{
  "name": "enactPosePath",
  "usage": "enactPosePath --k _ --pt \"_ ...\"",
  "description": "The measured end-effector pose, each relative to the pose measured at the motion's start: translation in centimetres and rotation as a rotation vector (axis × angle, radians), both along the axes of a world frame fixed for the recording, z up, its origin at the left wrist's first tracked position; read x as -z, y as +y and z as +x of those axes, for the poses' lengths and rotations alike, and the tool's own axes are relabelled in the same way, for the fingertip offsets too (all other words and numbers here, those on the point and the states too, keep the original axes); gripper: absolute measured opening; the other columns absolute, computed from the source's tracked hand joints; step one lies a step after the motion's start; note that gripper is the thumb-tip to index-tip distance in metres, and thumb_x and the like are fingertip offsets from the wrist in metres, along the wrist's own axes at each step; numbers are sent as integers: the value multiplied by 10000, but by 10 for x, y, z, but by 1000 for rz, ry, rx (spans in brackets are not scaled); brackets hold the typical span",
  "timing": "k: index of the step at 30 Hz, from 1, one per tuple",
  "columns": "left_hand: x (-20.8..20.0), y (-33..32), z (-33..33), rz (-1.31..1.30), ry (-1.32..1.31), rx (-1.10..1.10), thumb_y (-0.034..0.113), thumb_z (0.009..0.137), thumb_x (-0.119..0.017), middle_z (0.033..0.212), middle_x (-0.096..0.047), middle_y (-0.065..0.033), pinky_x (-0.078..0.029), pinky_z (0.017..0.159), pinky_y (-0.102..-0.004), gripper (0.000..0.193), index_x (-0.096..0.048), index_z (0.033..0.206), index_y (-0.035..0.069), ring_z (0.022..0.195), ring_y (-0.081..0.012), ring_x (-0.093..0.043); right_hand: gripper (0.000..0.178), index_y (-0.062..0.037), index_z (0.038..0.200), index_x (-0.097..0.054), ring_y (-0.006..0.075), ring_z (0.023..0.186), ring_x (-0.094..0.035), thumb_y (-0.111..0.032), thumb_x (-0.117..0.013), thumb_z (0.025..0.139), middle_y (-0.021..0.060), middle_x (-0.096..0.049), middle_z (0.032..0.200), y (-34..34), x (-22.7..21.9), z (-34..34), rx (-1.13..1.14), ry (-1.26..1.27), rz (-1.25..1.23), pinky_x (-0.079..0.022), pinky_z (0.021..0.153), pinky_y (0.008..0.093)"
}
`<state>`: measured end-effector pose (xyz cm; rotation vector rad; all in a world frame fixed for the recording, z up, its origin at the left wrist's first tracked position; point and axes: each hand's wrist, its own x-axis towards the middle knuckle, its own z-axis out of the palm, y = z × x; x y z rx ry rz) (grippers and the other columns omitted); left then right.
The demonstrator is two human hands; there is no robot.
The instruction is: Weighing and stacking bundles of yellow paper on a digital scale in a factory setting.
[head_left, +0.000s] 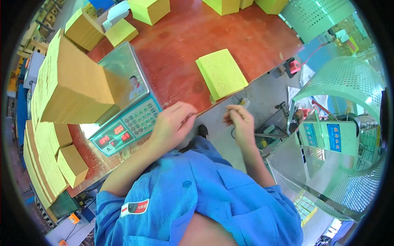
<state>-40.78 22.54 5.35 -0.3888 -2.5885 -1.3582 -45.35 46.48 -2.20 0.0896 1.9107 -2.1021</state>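
Note:
My left hand point(175, 122) is near the table's front edge, just right of the scale's keypad, with its fingers bent and thumb drawn in against them. Beyond the table edge, over the floor, is my right hand point(241, 122), its fingers curled in toward the thumb. Whatever either hand may hold is hidden or too small to see. A small stack of yellow paper sheets point(223, 74) lies on the red table point(176, 53) near its edge, beyond my hands and touching neither. On the left, a teal digital scale point(130, 123) with red lit digits bears a tall stack of brown-edged sheets point(82, 84).
More paper stacks point(150, 9) stand along the far side of the table. Others point(73, 164) are piled at the lower left. To the right is a green machine with perforated guards point(344, 78). Grey floor point(262, 92) shows beside the table edge.

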Motion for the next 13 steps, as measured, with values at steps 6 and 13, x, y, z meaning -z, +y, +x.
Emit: enactPosePath --k 6,13 --pt "62 45 -88 73 -238 -385 86 832 -661 965 -635 -152 -534 706 -323 220 -634 1023 -19 826 -223 -667 199 -20 1046 -654 123 763 -620 -159 -549 949 64 -670 871 38 -2 -103 122 57 238 -481 669 262" --pt "99 87 -120 -90 -201 -564 179 722 -686 1056 -525 -176 -461 861 -432 349 -570 1010 20 1014 -346 -533 173 -8 1052 -621 90 722 -561 -127 -601 928 47 -621 865 25 42 -151 -107 86 212 -450 590 224"
